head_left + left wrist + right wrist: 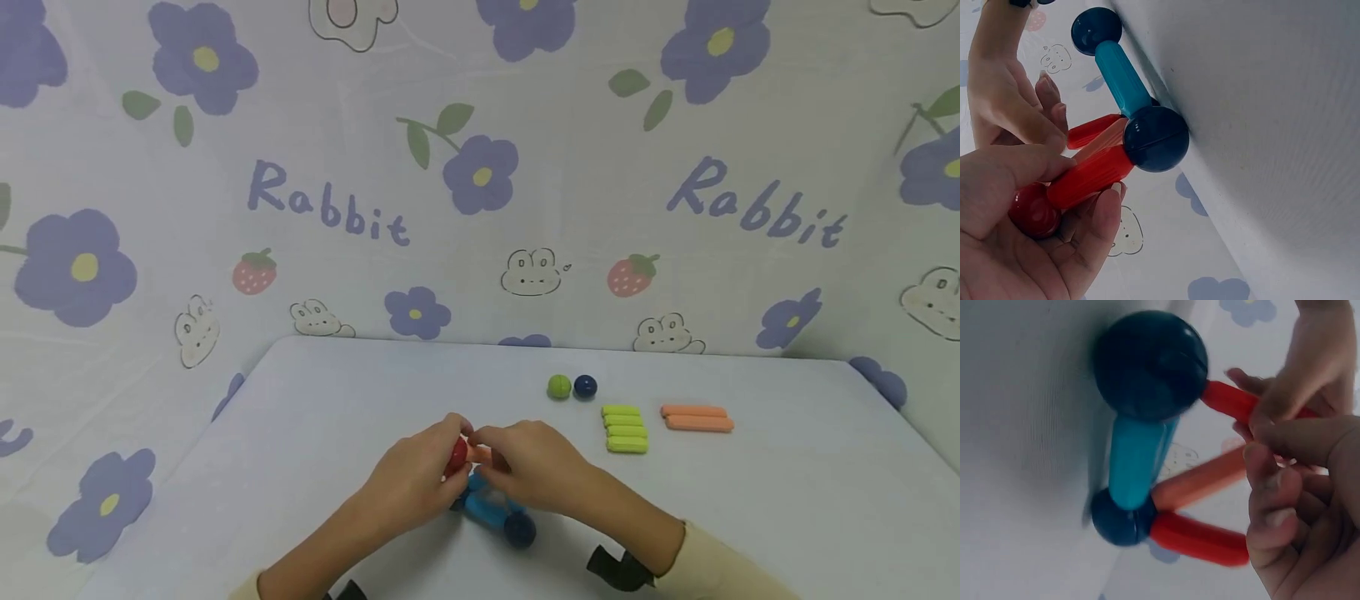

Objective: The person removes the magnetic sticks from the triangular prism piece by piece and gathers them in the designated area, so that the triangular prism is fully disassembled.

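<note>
A model of magnetic rods and balls stands on the white table [337, 383], with light blue rods [487, 510] low down and dark blue balls [520, 530] at its corners. My left hand [412, 479] grips a red ball [1035, 210], its thumb and fingers also around a red rod [1092, 177] that runs to a dark blue ball. My right hand [536, 462] comes in from the other side and pinches the upper end of an orange rod [1200, 479]. Below those fingertips, another red rod [1199, 539] slants up from a dark blue ball [1121, 519].
Behind my right hand lie a green ball [558, 386] and a loose navy ball [586, 387]. Several yellow-green rods [626, 431] sit side by side, with two orange rods [697, 418] to their right. A patterned cloth [585, 183] hangs behind the table.
</note>
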{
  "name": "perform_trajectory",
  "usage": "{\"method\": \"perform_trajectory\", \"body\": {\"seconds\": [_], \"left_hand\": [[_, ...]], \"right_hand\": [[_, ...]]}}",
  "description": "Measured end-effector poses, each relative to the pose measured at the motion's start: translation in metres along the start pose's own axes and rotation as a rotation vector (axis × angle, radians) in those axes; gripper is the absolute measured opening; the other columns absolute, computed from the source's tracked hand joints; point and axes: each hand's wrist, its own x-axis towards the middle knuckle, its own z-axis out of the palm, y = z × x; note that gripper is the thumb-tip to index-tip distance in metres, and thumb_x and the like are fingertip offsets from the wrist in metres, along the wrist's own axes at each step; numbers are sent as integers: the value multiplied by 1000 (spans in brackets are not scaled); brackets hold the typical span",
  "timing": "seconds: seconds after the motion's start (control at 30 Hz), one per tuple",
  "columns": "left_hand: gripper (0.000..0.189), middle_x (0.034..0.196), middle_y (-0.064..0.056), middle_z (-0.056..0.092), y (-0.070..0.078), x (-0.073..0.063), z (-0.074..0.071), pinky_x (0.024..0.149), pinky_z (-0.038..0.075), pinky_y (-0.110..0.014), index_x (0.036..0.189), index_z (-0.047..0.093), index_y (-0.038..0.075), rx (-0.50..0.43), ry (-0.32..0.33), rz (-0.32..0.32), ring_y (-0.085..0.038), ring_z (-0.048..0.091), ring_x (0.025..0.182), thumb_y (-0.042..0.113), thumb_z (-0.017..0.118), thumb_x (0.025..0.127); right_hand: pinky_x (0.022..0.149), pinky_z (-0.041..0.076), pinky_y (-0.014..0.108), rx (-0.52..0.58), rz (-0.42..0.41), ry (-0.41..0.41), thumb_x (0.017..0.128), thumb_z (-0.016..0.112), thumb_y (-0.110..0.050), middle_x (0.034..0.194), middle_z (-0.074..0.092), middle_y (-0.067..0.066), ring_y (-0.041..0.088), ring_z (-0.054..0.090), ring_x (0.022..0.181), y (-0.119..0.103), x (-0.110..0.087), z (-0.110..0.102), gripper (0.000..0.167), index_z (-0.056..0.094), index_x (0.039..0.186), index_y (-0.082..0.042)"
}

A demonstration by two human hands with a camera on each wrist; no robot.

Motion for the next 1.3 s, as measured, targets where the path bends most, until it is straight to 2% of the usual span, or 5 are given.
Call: {"method": "perform_trajectory", "body": {"seconds": [0.2, 0.57, 0.83, 1.03, 1.3], "left_hand": [[41, 102, -3, 64, 2, 1, 0, 70, 55, -25, 126, 53, 6, 4, -27, -7, -11, 59, 76, 15, 72, 91], [41, 97, -4, 63, 4, -2, -1, 67, 53, -25, 125, 53, 2, -21, -27, 17, -12, 57, 74, 12, 73, 90], [44, 102, -5, 66, 3, 0, -1, 72, 55, -26, 128, 53, 6, -32, -51, -12, -14, 59, 76, 15, 74, 91], [45, 106, -6, 67, 5, 1, -2, 74, 58, -31, 128, 53, 7, -36, -67, -43, -15, 61, 81, 16, 76, 90], [45, 109, -6, 68, 8, 2, 0, 74, 59, -33, 129, 54, 8, -32, -78, -86, -17, 65, 88, 17, 76, 90]], "right_hand": [[61, 48, 17, -58, 3, 98, 86, 79, -11, 79, 68, -4, 5, 56, 64, 1, 5, 12, 17, 69, 100, -9], [52, 39, 19, -29, -44, 119, 85, 72, -6, 71, 49, -6, 6, 44, 61, 6, 1, 13, 19, 56, 91, -15], [55, 44, 21, 88, 66, 25, 88, 68, -7, 73, 51, -11, 6, 48, 63, 9, -13, -1, 15, 62, 101, -15], [59, 48, 25, 185, 91, 31, 89, 68, -4, 78, 56, -11, 11, 53, 70, 19, -29, -21, 17, 66, 102, -16], [65, 52, 30, 172, 145, 52, 87, 72, -3, 78, 57, -13, 13, 55, 73, 35, -56, -42, 18, 69, 98, -16]]}}
